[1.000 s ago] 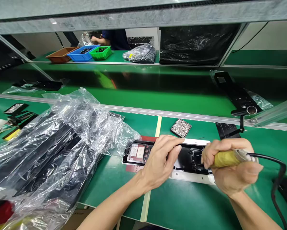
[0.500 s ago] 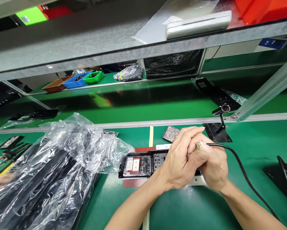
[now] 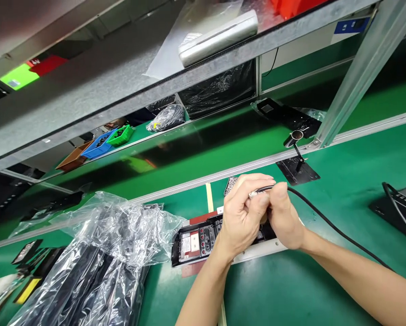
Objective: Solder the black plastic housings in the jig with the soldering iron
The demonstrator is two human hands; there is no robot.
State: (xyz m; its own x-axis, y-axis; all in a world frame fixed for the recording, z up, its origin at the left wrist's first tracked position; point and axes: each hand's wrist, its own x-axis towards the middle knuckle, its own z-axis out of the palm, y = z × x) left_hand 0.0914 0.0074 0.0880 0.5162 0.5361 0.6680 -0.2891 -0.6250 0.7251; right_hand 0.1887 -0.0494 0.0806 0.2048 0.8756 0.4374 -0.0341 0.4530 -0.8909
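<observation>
Head view: the left hand (image 3: 241, 215) closes around the metal-ended, black-corded tool (image 3: 253, 194); the right hand (image 3: 287, 219) sits against it, fingers hidden (its grip I cannot tell). Beneath, a long black plastic housing (image 3: 203, 244) lies on the green bench (image 3: 274, 290). The tool is probably light and stiff, best held by its body; the housing looks rigid, with fragile innards, so edges suit best.

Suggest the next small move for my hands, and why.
I'd perhaps ease the right hand slightly away from the left hand, without letting the corded tool slip. The hands are bunched over the open black housing, hiding the tool's working end and where it meets the housing, if it does.
</observation>
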